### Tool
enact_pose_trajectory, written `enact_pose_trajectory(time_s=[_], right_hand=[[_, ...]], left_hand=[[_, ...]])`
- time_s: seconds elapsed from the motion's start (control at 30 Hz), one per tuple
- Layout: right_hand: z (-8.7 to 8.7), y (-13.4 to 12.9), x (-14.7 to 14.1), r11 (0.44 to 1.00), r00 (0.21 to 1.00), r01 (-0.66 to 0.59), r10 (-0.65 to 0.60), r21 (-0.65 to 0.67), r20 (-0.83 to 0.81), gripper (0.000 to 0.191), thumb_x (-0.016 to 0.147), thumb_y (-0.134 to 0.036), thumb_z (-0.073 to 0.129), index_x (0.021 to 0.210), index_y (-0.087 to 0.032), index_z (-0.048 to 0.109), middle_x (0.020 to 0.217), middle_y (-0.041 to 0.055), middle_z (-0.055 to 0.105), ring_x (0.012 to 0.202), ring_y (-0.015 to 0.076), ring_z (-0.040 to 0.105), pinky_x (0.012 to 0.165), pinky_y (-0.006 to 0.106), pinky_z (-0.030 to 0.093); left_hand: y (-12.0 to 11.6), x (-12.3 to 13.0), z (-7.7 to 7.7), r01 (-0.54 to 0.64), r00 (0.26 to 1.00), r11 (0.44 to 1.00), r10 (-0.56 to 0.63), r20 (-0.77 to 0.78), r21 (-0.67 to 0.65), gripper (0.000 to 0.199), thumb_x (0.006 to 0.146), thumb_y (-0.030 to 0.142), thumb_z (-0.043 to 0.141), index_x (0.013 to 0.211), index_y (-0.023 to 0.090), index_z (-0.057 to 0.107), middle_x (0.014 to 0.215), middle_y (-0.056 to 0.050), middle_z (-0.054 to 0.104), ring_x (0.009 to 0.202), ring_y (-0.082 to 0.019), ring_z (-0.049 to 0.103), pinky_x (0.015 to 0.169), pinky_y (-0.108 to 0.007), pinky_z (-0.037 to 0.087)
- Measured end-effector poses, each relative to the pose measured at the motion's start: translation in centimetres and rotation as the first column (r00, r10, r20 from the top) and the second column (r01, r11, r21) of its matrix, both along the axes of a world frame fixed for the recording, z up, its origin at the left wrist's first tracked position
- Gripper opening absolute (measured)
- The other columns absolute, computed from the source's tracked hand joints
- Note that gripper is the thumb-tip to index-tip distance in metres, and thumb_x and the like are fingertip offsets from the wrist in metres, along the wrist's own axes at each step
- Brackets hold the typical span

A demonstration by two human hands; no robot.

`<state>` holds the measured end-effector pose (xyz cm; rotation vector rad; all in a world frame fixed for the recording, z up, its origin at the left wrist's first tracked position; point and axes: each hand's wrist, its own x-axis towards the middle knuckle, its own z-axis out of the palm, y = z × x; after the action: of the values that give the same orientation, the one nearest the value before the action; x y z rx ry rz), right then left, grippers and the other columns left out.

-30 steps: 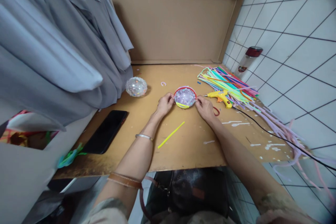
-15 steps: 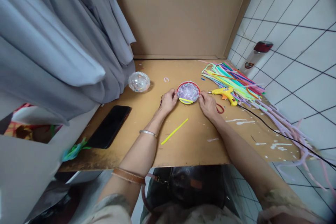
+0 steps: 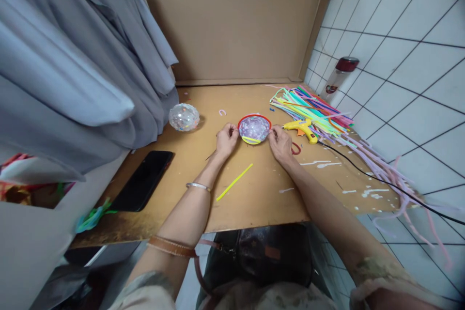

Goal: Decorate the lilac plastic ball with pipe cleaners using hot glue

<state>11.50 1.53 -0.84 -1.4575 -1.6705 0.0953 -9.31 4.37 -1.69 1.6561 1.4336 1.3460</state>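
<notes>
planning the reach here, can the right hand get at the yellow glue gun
Probably yes: the glue gun lies close beside the right hand, with nothing visible blocking the way, though that hand seems to be pinching the bowl.

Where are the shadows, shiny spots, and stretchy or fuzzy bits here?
Head view: a clear round ball glints, with a shadow on its right; head view: shadow darkens the brown cardboard panel beside the grey draped cloth; head view: white wall tiles look stretched rightward; head view: the red-edged, round purple piece between the fingers looks slightly fuzzy.
</notes>
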Motion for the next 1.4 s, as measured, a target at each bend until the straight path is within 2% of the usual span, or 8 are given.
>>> enact_pose_trajectory(time_s=[0.23, 0.43, 0.63, 0.83, 0.93, 1.13, 1.27, 1.4], right_hand=[[0.3, -0.4, -0.4, 0.998, 0.998, -0.027, 0.029, 0.052, -0.05, 0.022, 0.09, -0.032, 0.04, 0.085, -0.024, 0.06, 0.077, 0.0052, 0.066, 0.071, 0.0207, 0.057, 0.071, 0.032, 0.043], [1.1, -0.9, -0.5, 0.993, 0.998, -0.035, 0.042, 0.115, -0.057, 0.023, 0.091, -0.027, 0.04, 0.089, -0.022, 0.061, 0.088, 0.0097, 0.069, 0.08, 0.023, 0.061, 0.08, 0.035, 0.047], [1.3, -1.3, -0.8, 0.989, 0.996, -0.094, 0.094, 0.112, 0.002, 0.022, 0.09, -0.026, 0.041, 0.085, -0.022, 0.062, 0.083, 0.009, 0.067, 0.078, 0.0233, 0.061, 0.078, 0.036, 0.047], [1.8, -1.2, -0.6, 0.98, 0.997, 0.043, -0.029, 0.197, -0.073, 0.015, 0.084, -0.029, 0.044, 0.073, -0.025, 0.053, 0.071, 0.0041, 0.058, 0.069, 0.0204, 0.054, 0.07, 0.034, 0.045], [2.4, -1.3, -0.6, 0.985, 0.977, 0.088, -0.057, 0.15, -0.203, 0.011, 0.079, -0.028, 0.044, 0.068, -0.026, 0.046, 0.057, -0.0023, 0.044, 0.058, 0.0171, 0.046, 0.062, 0.031, 0.041], [3.4, -1.7, -0.8, 0.994, 0.882, 0.012, 0.042, 0.112, -0.47, 0.012, 0.071, -0.036, 0.05, 0.065, -0.025, 0.048, 0.053, -0.0045, 0.042, 0.052, 0.0139, 0.041, 0.052, 0.028, 0.035], [3.5, -1.4, -0.9, 0.996, 0.741, -0.076, 0.092, 0.053, -0.665, 0.016, 0.069, -0.04, 0.055, 0.067, -0.024, 0.052, 0.05, -0.0067, 0.045, 0.045, 0.0108, 0.039, 0.046, 0.025, 0.032], [3.3, -1.2, -1.3, 0.982, 0.628, -0.178, 0.167, 0.069, -0.76, 0.026, 0.071, -0.047, 0.066, 0.071, -0.024, 0.054, 0.051, -0.0055, 0.058, 0.04, 0.0089, 0.045, 0.041, 0.021, 0.033]], left_hand=[[-0.5, 0.1, 0.6, -0.036, 0.996, 0.998, 0.031, 0.081, 0.06, 0.008, 0.09, 0.025, 0.049, 0.084, 0.02, 0.052, 0.08, -0.001, 0.063, 0.075, -0.014, 0.059, 0.075, -0.026, 0.049], [-1.3, 0.7, 1.4, -0.102, 0.994, 0.968, 0.108, -0.014, 0.227, 0.009, 0.093, 0.023, 0.047, 0.085, 0.021, 0.05, 0.119, -0.011, 0.063, 0.108, -0.018, 0.061, 0.089, -0.028, 0.049], [-1.0, 0.6, 1.2, -0.098, 0.995, 0.973, 0.096, 0.02, 0.209, 0.007, 0.09, 0.02, 0.047, 0.083, 0.02, 0.048, 0.111, -0.009, 0.061, 0.1, -0.018, 0.059, 0.083, -0.028, 0.048], [-1.0, 0.5, 1.5, -0.137, 0.99, 0.974, 0.127, 0.067, 0.181, 0.007, 0.089, 0.02, 0.048, 0.083, 0.02, 0.049, 0.1, -0.006, 0.058, 0.093, -0.017, 0.057, 0.083, -0.028, 0.047], [-1.5, 0.9, 1.9, -0.099, 0.995, 0.973, 0.09, 0.052, 0.209, 0.01, 0.09, 0.021, 0.049, 0.08, 0.02, 0.049, 0.094, -0.004, 0.057, 0.087, -0.016, 0.055, 0.081, -0.028, 0.047], [-2.1, 1.4, 2.3, -0.065, 0.994, 0.983, 0.049, 0.095, 0.172, 0.008, 0.089, 0.022, 0.05, 0.081, 0.02, 0.051, 0.084, -0.001, 0.055, 0.076, -0.014, 0.052, 0.073, -0.026, 0.044], [-2.1, 1.4, 2.5, -0.004, 0.973, 0.996, -0.017, 0.232, 0.092, 0.01, 0.088, 0.025, 0.052, 0.08, 0.02, 0.052, 0.069, 0.003, 0.051, 0.062, -0.011, 0.045, 0.063, -0.024, 0.039], [-2.1, 1.9, 2.6, 0.096, 0.927, 0.994, -0.111, 0.358, 0.061, 0.017, 0.085, 0.032, 0.058, 0.075, 0.019, 0.055, 0.067, 0.003, 0.059, 0.054, -0.008, 0.046, 0.057, -0.022, 0.038]])
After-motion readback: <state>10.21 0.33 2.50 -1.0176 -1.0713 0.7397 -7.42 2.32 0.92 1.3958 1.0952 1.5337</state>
